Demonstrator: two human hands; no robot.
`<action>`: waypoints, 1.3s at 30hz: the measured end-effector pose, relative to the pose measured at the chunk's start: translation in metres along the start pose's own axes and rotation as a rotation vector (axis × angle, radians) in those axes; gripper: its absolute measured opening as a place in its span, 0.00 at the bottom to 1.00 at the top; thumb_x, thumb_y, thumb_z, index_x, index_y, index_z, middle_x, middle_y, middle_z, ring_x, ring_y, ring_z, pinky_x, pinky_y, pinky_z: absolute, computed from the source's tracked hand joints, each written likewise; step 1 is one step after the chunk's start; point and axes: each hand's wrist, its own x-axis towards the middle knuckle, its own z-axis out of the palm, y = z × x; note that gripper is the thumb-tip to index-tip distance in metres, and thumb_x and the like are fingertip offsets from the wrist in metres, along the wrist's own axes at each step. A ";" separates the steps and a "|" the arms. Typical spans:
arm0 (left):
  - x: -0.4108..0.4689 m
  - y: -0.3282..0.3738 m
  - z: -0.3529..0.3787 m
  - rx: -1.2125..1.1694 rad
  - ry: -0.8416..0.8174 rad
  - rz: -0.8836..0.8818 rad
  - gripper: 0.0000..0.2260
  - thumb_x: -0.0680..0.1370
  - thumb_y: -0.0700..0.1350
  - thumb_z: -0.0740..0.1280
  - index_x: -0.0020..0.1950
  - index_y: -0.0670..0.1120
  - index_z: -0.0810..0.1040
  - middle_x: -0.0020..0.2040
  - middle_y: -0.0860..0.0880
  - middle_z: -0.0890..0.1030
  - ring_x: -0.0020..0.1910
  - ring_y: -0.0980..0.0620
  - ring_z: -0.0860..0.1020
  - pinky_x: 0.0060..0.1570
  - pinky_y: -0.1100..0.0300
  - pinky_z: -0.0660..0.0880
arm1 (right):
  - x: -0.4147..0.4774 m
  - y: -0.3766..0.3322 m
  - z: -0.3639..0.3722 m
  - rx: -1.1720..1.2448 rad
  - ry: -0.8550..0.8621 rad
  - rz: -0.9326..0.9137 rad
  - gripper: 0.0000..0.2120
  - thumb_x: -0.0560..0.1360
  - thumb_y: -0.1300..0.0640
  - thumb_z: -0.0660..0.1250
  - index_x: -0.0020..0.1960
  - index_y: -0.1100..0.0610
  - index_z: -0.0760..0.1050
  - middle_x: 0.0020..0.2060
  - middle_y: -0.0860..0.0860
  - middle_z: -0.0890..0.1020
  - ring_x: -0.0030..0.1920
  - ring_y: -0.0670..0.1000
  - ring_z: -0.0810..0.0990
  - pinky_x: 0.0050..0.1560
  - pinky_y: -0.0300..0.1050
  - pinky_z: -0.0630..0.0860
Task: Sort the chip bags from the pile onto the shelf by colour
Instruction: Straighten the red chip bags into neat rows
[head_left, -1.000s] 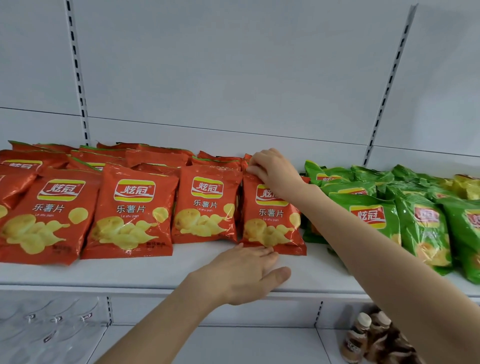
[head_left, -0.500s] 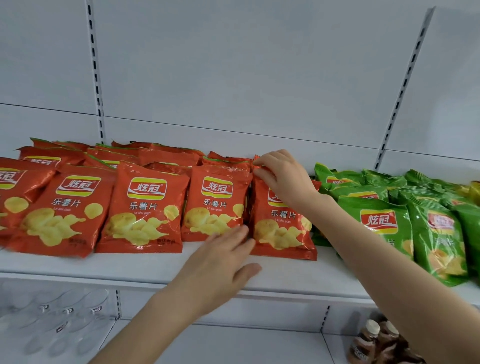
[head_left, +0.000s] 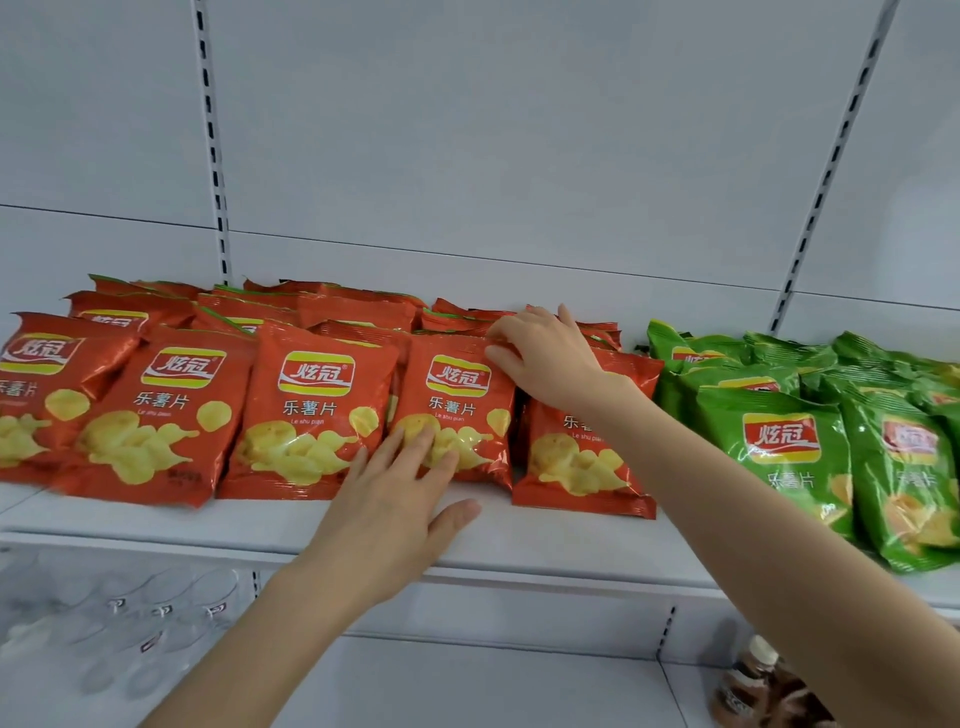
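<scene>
Red chip bags stand in a row along the left and middle of the white shelf (head_left: 524, 540), with more red ones stacked behind. Green chip bags (head_left: 779, 447) fill the right side. My left hand (head_left: 400, 499) lies flat with straight fingers, its fingertips touching the lower part of the fourth red bag (head_left: 457, 395). My right hand (head_left: 550, 358) reaches over the rightmost red bag (head_left: 576, 462) and pinches the top right corner of the fourth red bag between thumb and fingers.
Slotted uprights run up the white back panel. On the shelf below, clear glasses (head_left: 156, 613) stand at the left and brown bottles (head_left: 753, 686) at the right. A strip of bare shelf runs in front of the bags.
My left hand slid forward from the shelf's front edge onto the lower part of the fourth red bag. My right hand shifted left from the rightmost red bag's top to the fourth bag's corner.
</scene>
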 end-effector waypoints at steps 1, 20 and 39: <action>0.001 0.001 0.001 -0.002 0.013 0.004 0.62 0.51 0.70 0.13 0.77 0.53 0.54 0.79 0.50 0.47 0.77 0.48 0.45 0.74 0.49 0.46 | -0.003 0.002 -0.002 0.043 0.038 -0.006 0.17 0.80 0.50 0.56 0.64 0.55 0.72 0.61 0.51 0.76 0.65 0.53 0.68 0.69 0.52 0.56; 0.007 0.035 0.007 -0.082 -0.074 0.163 0.56 0.53 0.73 0.17 0.78 0.57 0.48 0.77 0.53 0.37 0.75 0.53 0.33 0.73 0.48 0.39 | -0.120 0.016 0.004 0.087 -0.019 0.199 0.26 0.75 0.47 0.66 0.70 0.51 0.65 0.64 0.50 0.68 0.64 0.51 0.67 0.55 0.43 0.71; -0.013 0.007 -0.002 -0.186 0.175 0.165 0.52 0.66 0.73 0.26 0.74 0.47 0.66 0.77 0.49 0.59 0.76 0.53 0.55 0.70 0.56 0.48 | -0.117 0.010 0.001 0.191 0.235 0.093 0.15 0.71 0.55 0.71 0.55 0.61 0.78 0.50 0.58 0.78 0.52 0.61 0.76 0.48 0.47 0.71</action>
